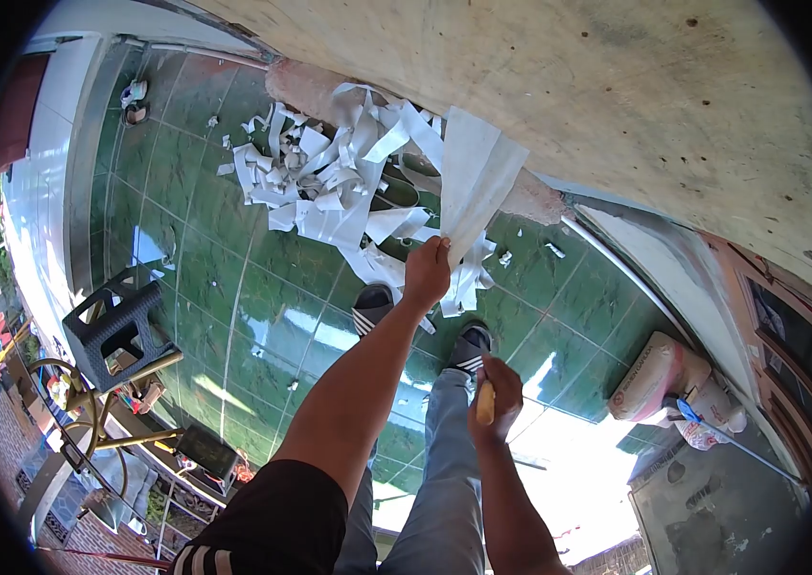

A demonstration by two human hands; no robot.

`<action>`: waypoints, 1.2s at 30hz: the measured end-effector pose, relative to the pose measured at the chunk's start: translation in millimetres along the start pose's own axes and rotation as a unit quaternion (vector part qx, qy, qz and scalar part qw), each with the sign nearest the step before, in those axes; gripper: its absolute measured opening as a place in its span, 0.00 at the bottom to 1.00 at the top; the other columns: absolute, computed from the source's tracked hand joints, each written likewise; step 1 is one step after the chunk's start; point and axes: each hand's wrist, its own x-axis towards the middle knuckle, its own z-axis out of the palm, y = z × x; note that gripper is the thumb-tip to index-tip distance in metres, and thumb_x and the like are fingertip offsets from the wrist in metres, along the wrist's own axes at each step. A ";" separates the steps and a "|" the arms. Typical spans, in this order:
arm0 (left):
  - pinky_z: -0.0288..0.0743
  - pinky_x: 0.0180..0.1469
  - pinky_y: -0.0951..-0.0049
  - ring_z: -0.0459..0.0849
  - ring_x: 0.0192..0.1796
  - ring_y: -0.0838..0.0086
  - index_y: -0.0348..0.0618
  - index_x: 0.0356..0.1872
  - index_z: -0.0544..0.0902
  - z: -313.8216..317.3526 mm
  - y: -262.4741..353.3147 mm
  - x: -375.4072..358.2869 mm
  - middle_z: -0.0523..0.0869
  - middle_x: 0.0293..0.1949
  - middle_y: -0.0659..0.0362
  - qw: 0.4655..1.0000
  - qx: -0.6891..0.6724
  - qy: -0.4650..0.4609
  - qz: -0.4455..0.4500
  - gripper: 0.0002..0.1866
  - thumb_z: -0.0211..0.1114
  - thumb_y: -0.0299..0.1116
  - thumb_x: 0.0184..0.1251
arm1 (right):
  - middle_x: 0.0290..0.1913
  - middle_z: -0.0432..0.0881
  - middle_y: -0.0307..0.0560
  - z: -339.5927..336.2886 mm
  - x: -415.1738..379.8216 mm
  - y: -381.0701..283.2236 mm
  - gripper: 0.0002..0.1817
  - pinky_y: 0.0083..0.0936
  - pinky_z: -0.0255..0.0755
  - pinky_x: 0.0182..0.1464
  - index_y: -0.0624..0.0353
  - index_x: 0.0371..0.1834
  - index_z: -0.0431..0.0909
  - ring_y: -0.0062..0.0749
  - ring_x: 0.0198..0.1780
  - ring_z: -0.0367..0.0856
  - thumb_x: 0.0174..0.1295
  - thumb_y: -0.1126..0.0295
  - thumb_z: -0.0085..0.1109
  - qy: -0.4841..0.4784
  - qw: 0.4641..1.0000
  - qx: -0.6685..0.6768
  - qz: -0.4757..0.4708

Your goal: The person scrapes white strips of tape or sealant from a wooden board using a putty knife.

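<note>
My left hand [428, 272] is closed on the lower end of a wide white strip [475, 172], which stretches up to the bottom edge of the pale, speckled wall [655, 105]. Lower and to the right, my right hand [497, 401] is wrapped round a tool with a yellowish handle [486, 403]; the tool's far end is hidden. Beyond my left hand lies a heap of torn white strips [329, 182] on the green tiles, near my sandalled feet.
On the left stand a dark plastic stool [116, 331] and a metal railing. A filled sack [660, 379] and a bucket [708, 402] are at the right. Small white scraps dot the green tiled floor [205, 307].
</note>
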 end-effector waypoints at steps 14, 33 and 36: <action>0.75 0.38 0.40 0.85 0.35 0.38 0.40 0.36 0.82 11.1 -96.8 -77.2 0.85 0.29 0.40 0.999 0.046 0.000 -0.010 0.16 0.55 0.40 0.83 | 0.50 0.90 0.46 -71.8 -197.0 -23.0 0.21 0.41 0.74 0.56 0.50 0.50 0.91 0.41 0.52 0.87 0.50 0.77 0.71 -0.232 0.969 -0.039 0.072; 0.77 0.64 0.50 0.85 0.59 0.45 0.41 0.70 0.78 -101.4 -156.8 -201.6 0.86 0.56 0.42 0.993 0.107 -0.001 -0.050 0.25 0.57 0.20 0.71 | 0.50 0.90 0.44 -63.5 -178.3 -38.5 0.20 0.39 0.73 0.58 0.51 0.50 0.91 0.41 0.53 0.87 0.51 0.76 0.73 -0.228 0.970 -0.048 0.067; 0.76 0.67 0.57 0.86 0.63 0.48 0.38 0.63 0.84 -116.3 -101.9 -88.9 0.89 0.57 0.43 0.993 0.074 0.042 0.078 0.22 0.51 0.16 0.72 | 0.50 0.90 0.43 -64.6 -176.9 -35.2 0.19 0.39 0.73 0.58 0.52 0.50 0.91 0.41 0.52 0.87 0.52 0.76 0.74 -0.232 0.969 -0.052 0.063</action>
